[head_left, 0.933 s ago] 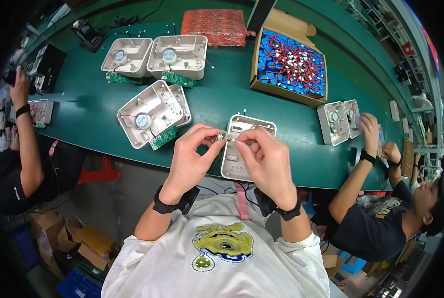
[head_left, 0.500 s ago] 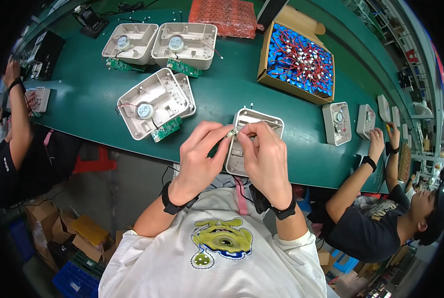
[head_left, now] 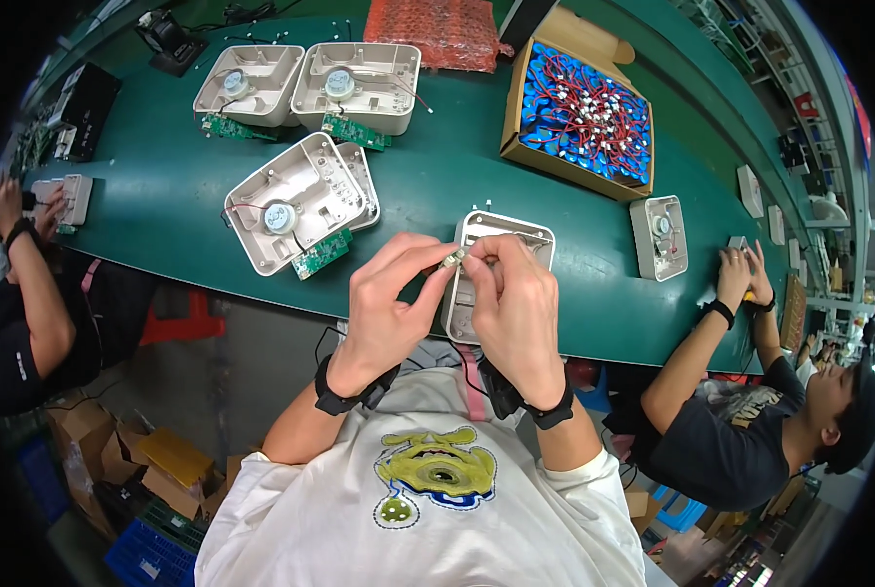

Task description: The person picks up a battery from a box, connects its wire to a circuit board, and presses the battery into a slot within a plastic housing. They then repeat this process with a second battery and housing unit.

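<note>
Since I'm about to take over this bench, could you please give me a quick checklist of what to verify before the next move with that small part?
1. Small part pinched by left hand and right hand: ok.
2. Open white housing directly under the hands: ok.
3. Housing sits flat on the green table: ok.
4. Part's orientation: cannot tell, too small.
5. Box of blue cells stands apart from the hands: ok.

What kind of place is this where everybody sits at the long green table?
Probably an electronics assembly workshop. Open white plastic housings with green circuit boards lie on the green table, a cardboard box holds blue wired parts, and people work side by side.
</note>
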The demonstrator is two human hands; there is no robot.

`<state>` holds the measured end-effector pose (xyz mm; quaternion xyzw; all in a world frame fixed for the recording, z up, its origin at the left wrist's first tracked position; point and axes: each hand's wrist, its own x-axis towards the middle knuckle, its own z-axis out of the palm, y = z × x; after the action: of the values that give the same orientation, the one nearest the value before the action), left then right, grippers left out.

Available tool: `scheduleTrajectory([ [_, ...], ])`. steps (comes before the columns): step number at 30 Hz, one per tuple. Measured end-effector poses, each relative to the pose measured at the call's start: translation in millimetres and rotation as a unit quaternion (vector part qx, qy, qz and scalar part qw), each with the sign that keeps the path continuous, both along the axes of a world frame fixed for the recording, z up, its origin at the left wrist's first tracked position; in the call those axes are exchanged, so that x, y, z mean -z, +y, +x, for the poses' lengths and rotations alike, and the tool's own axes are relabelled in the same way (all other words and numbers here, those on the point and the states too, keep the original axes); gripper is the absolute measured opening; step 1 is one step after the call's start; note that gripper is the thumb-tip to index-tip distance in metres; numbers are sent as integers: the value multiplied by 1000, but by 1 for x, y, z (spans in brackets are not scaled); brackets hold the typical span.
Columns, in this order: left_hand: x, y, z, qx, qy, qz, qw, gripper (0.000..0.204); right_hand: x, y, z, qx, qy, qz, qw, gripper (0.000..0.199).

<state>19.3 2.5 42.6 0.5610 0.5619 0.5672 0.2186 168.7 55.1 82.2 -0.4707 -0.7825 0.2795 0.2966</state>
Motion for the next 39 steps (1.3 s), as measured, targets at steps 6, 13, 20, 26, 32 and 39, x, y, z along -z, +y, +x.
scheduleTrajectory([
  [6,9,5,-6,-11,-29,-13,999,26,-14,12,1,-27,-13,48,998,6],
  [13,11,2,1,-16,-61,-23,998,25,-27,133,63,58,-171,190,965,22],
  [20,13,4,0,-17,-72,-28,997,25,-22,164,54,-68,-288,207,932,17],
  [26,10,4,-3,-4,-61,-31,998,26,-16,184,62,-103,-193,223,950,10],
  [32,8,3,-4,-3,-53,-30,998,26,-35,199,73,4,218,-78,973,10],
  [39,6,3,-5,-6,-47,-45,998,25,-49,193,58,-64,352,-41,933,18],
])
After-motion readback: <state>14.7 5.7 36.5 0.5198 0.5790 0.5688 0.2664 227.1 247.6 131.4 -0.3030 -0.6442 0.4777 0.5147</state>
